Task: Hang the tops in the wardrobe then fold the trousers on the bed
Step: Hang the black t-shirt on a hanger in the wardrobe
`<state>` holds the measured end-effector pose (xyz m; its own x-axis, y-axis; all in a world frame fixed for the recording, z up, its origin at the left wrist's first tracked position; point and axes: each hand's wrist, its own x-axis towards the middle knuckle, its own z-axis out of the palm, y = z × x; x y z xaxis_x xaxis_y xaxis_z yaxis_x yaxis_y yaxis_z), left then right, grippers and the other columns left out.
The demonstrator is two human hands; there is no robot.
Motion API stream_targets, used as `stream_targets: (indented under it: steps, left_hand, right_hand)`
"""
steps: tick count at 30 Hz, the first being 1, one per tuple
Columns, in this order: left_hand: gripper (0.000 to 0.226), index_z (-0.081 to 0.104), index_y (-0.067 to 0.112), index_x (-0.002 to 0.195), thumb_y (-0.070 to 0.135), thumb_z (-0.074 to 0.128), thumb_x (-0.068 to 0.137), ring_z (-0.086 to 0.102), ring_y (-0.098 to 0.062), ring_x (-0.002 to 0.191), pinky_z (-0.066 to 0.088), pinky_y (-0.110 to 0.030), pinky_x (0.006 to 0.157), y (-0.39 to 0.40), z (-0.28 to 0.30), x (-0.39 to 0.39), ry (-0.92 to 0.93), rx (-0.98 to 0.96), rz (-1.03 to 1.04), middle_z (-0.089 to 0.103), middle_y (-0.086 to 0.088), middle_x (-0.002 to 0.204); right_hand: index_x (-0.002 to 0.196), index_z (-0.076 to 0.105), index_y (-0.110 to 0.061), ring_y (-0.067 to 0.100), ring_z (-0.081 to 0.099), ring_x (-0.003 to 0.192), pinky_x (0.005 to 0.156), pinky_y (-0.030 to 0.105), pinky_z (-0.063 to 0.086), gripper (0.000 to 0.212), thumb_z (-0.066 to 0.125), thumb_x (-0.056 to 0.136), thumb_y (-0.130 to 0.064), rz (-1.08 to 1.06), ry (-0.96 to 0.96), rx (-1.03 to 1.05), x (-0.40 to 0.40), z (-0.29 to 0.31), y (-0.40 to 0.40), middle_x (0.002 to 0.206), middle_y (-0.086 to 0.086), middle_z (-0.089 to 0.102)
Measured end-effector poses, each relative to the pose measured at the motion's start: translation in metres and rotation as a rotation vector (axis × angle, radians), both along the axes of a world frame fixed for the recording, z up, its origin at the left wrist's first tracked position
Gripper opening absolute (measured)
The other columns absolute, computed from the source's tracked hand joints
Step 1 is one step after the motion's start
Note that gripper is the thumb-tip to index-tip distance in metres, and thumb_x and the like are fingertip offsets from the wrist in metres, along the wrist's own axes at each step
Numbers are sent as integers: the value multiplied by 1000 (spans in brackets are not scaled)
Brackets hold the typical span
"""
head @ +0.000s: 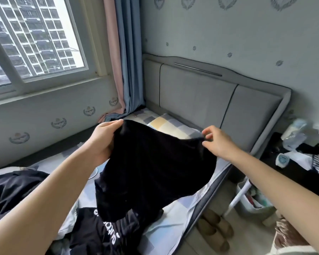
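I hold a black garment (155,168) up in the air over the bed (177,216); I cannot tell if it is a top or trousers. My left hand (104,138) grips its upper left edge. My right hand (216,140) pinches its upper right edge between thumb and fingers. The cloth hangs down between my arms and hides part of the bed. Below it lies a black garment with white lettering (103,234). Another dark garment (13,190) is spread at the left of the bed. No wardrobe is in view.
A grey padded headboard (201,96) and a checked pillow (171,126) are behind the cloth. A dark bedside table (300,173) with bottles stands at the right. Slippers (215,230) and a bin (254,201) sit on the floor beside the bed. Window and curtains are at the left.
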<state>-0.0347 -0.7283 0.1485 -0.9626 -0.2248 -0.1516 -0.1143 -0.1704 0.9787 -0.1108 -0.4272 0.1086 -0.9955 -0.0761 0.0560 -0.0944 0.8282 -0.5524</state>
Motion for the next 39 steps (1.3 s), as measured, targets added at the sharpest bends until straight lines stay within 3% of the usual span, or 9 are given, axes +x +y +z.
stream_targets:
  steps: [9, 14, 21, 27, 31, 34, 37, 38, 39]
  left_hand:
    - [29, 55, 12, 79, 18, 43, 104, 58, -15, 51, 43, -30, 62, 89, 35, -24, 60, 69, -187, 61, -1, 61]
    - [33, 52, 14, 74, 18, 40, 105, 60, -14, 48, 47, -33, 66, 102, 35, -34, 42, 55, -268, 60, 2, 52]
    - [29, 48, 14, 74, 15, 44, 103, 52, -18, 55, 49, -31, 62, 106, 9, -52, -69, -67, -382, 45, -4, 64]
    - [30, 48, 9, 75, 10, 39, 103, 59, -14, 43, 51, -37, 64, 133, 0, -50, -141, 90, -472, 54, -2, 51]
    - [25, 52, 5, 85, 8, 36, 103, 68, -19, 63, 52, -39, 68, 160, -4, -45, -237, 302, -539, 67, -11, 80]
    - [14, 57, 7, 96, 6, 44, 101, 70, -24, 77, 59, -41, 76, 192, -9, -23, -197, 249, -868, 66, -15, 97]
    - [14, 71, 16, 102, 15, 62, 91, 66, -22, 99, 48, -48, 98, 217, -8, 8, -153, -65, -1329, 70, -8, 107]
    - [19, 74, 21, 102, 20, 66, 84, 65, -20, 100, 47, -47, 100, 226, -4, 18, -142, -127, -1445, 71, -5, 108]
    - [23, 74, 24, 100, 24, 70, 77, 64, -19, 98, 47, -45, 97, 237, 1, 28, -119, -154, -1539, 69, -4, 105]
  right_hand:
    - [111, 56, -27, -5, 56, 104, 90, 16, 47, 29, 69, 86, -23, 677, -465, -64, 83, 26, -18, 108, -27, 59]
    - [91, 65, -18, 19, 65, 85, 84, 46, 52, 25, 61, 85, -41, 331, -133, -263, 95, 16, 1, 88, 6, 69]
    - [82, 66, -7, 25, 59, 74, 73, 45, 47, 37, 59, 90, -42, 116, 106, -141, 117, 55, 31, 78, 15, 64]
    - [70, 51, -10, 15, 45, 57, 58, 27, 35, 53, 50, 88, -60, -146, -81, 12, 155, 70, 44, 59, -4, 46]
    - [53, 44, -20, 7, 37, 50, 55, 20, 30, 50, 54, 91, -51, -195, -268, -250, 194, 88, 60, 53, -10, 36]
    - [80, 73, -16, 5, 63, 72, 74, 18, 51, 23, 61, 93, -32, -289, -177, -432, 216, 91, 73, 82, 1, 73]
    - [95, 62, 8, 12, 39, 82, 83, 34, 44, 51, 63, 85, -42, -510, -1, -532, 225, 91, 78, 97, 19, 70]
    - [98, 63, 8, 39, 51, 116, 85, 33, 44, 49, 64, 85, -40, -595, 35, -605, 230, 93, 82, 102, 20, 69]
    - [99, 68, 5, 28, 67, 98, 87, 35, 48, 41, 64, 88, -34, -671, 62, -683, 237, 96, 89, 103, 18, 70]
